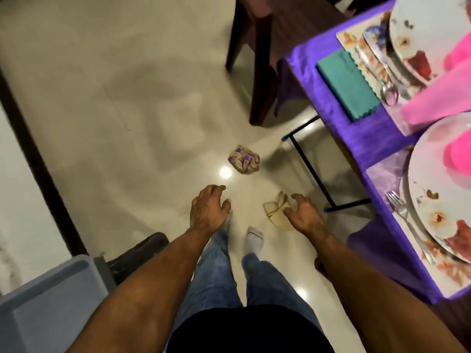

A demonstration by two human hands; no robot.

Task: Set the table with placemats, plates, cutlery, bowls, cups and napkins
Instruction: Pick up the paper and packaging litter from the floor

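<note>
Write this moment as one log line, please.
left hand: open, empty | right hand: open, beside tan napkin | patterned napkin: on floor

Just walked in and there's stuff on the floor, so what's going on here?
A person stands beside a partly set table with a purple cloth. Both hands reach down toward the floor, holding nothing. The right hand hovers, in this view, right by a crumpled beige napkin; whether it touches is unclear. The left hand is open, apart from it. A second crumpled, purple-patterned napkin lies farther ahead. On the table are plates, a fork and a folded teal napkin.
</note>
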